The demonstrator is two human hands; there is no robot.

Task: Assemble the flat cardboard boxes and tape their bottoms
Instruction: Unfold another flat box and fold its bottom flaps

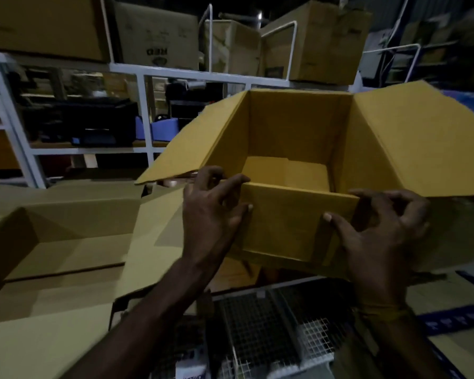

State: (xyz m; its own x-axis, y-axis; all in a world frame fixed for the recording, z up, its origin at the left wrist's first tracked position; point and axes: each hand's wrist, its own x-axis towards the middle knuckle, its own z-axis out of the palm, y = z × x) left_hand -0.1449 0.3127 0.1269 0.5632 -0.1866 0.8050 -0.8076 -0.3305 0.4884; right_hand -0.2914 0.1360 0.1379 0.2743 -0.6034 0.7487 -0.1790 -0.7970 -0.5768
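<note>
Open-topped cardboard box (293, 132) held up at centre, flaps spread left and right, left hand (214, 212) gripping its near left corner, fingers curled over the rim, right hand (378, 231) clutching the near right corner, thumb pressed on near wall, wire mesh surface (257, 318) below, another open box (60, 236) at left, stacked cartons (159, 34) on far shelving.

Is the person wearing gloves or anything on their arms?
No gloves. Both the left hand and the right hand are bare, and no sleeves show on the forearms. The only thing worn is a thin yellowish thread band tied round the right wrist.
</note>
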